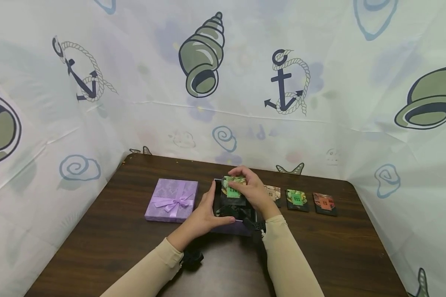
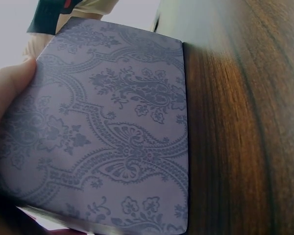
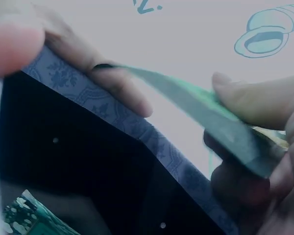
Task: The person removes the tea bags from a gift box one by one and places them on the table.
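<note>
A purple patterned gift box (image 1: pixel 232 228) sits uncovered on the table, its inside black. My left hand (image 1: pixel 204 214) grips its near left corner, thumb along the front rim and fingers on the left side. Between thumb and fingers, my right hand (image 1: pixel 254 192) pinches a dark packet with a green label (image 1: pixel 233 192) above the box. In the right wrist view that packet (image 3: pixel 201 112) appears almost edge-on, over the box's rim. Another green-printed packet (image 3: pixel 34 220) lies inside the box. The left wrist view is largely filled by the box's patterned wall (image 2: pixel 112 122).
Left of the box lies its purple lid (image 1: pixel 171 194) with a ribbon bow. To the right, a row holds a pale-labelled packet (image 1: pixel 273 193), a green-labelled packet (image 1: pixel 297 200) and a red-labelled packet (image 1: pixel 324 203). A printed curtain (image 1: pixel 245 136) hangs behind the brown table (image 1: pixel 104 239).
</note>
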Available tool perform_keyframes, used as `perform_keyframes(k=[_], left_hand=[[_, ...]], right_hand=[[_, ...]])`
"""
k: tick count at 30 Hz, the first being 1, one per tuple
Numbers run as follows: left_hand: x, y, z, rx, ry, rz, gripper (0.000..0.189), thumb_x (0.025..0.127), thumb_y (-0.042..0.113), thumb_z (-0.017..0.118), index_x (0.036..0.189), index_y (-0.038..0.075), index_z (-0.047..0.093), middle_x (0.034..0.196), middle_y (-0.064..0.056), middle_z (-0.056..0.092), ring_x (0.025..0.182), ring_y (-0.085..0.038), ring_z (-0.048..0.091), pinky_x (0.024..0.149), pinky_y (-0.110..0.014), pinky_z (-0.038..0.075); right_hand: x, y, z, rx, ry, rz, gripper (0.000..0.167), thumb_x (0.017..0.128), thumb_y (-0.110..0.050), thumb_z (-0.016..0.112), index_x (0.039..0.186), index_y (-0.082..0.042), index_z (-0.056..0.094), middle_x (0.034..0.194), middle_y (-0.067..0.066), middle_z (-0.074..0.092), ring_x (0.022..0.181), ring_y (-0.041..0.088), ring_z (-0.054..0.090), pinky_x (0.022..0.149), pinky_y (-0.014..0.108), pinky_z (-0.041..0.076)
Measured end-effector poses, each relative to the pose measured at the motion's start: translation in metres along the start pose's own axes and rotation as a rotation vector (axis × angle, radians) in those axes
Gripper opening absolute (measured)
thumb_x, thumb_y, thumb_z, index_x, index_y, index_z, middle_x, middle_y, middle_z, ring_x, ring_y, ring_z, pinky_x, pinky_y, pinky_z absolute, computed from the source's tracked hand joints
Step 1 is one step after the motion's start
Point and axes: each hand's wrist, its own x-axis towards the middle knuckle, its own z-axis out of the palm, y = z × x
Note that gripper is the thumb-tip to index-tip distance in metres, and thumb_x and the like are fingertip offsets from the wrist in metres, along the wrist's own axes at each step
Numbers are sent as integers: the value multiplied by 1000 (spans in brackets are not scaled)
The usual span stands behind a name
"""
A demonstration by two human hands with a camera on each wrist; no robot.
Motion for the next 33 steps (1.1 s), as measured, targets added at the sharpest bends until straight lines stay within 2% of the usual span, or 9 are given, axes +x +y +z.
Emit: perform_keyframes(k=[5, 9, 14, 17, 21, 23, 28, 30, 33], left_hand=[[-1, 1, 1, -7, 1, 2, 141, 82, 53, 95, 177, 31, -8, 181, -18, 16, 162, -42, 33, 125, -69, 36], [-1, 0, 1, -3, -5, 2, 142, 81, 58, 93, 176, 32, -9, 181, -18, 15, 162, -42, 31, 126, -68, 36], [-1, -1, 1, 5, -8, -4, 141, 82, 58, 93, 176, 31, -9, 182, -18, 13, 165, -43, 27, 126, -70, 34], [-1, -1, 1, 7, -7, -6, 141, 82, 59, 93, 176, 31, -9, 183, -18, 12, 166, -43, 25, 125, -71, 34], [0, -2, 2, 9, -6, -8, 143, 80, 62, 92, 176, 33, -9, 183, -18, 11, 167, -43, 22, 125, -71, 33], [0, -2, 2, 13, -6, -12, 142, 81, 61, 93, 176, 34, -9, 183, -18, 11, 167, -44, 23, 125, -72, 33], [-1, -2, 2, 30, -2, -19, 143, 79, 63, 93, 176, 33, -9, 183, -18, 12, 166, -45, 25, 125, -71, 34], [-1, -1, 1, 29, -2, -18, 143, 79, 64, 93, 176, 34, -8, 183, -18, 12, 166, -45, 24, 125, -71, 33], [-1, 0, 0, 25, -5, -20, 141, 81, 60, 93, 176, 36, -9, 183, -18, 11, 166, -45, 23, 126, -72, 32]], right_hand=[[-4, 3, -6, 142, -10, -55, 44, 109, -5, 66, 148, 7, 51, 154, 28, 45, 142, 24, 48, 101, 23, 53], [-5, 5, -9, 169, -50, -67, 48, 110, 1, 59, 155, 6, 43, 157, 24, 42, 144, 19, 47, 102, 22, 51], [-7, 5, -6, 188, 26, -86, 49, 107, 0, 66, 152, 0, 47, 139, 15, 53, 124, 16, 57, 91, 23, 53], [-9, 5, -3, 200, 125, -101, 42, 105, -2, 71, 144, 0, 55, 133, 15, 58, 111, 14, 63, 86, 23, 56], [-17, 2, 0, 233, 282, -125, 32, 103, -2, 74, 132, 3, 61, 128, 9, 63, 97, 11, 64, 82, 22, 57], [-25, -3, 0, 287, 324, -116, 31, 103, -4, 74, 130, 2, 60, 126, 4, 64, 79, 9, 59, 68, 21, 55], [-43, -19, 0, 323, 308, -99, 35, 105, -7, 72, 134, 0, 54, 130, 1, 63, 49, 8, 43, 39, 24, 43], [-47, -22, -2, 292, 296, -102, 36, 105, -6, 73, 134, 1, 53, 133, 3, 62, 49, 10, 48, 39, 28, 47], [-52, -22, -5, 280, 266, -94, 40, 103, -1, 73, 136, 4, 51, 134, 6, 58, 62, 15, 61, 53, 34, 61]])
